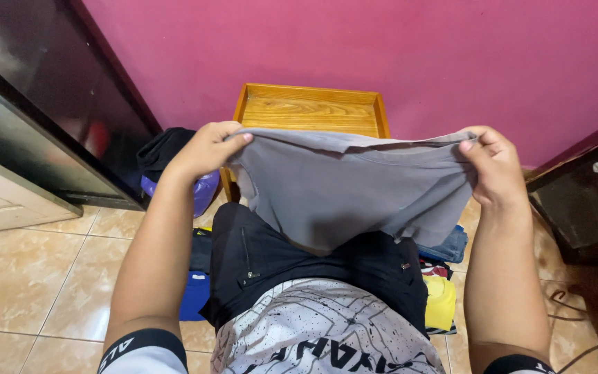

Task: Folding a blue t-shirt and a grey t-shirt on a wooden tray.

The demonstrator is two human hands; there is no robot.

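A grey garment (344,187) hangs stretched between my two hands above my lap. My left hand (209,147) pinches its upper left corner and my right hand (494,165) pinches its upper right corner. Its lower edge droops onto a black garment with zips (271,253) that lies across my lap. Just behind the grey cloth stands a small wooden tray-topped table (311,107) against the pink wall.
A pile of clothes lies on the tiled floor: a blue piece (194,294), a yellow piece (440,301), a denim piece (448,246). A purple bag (202,190) with dark cloth sits left of the table. Dark cabinets (43,104) flank both sides. Cables (576,312) trail at right.
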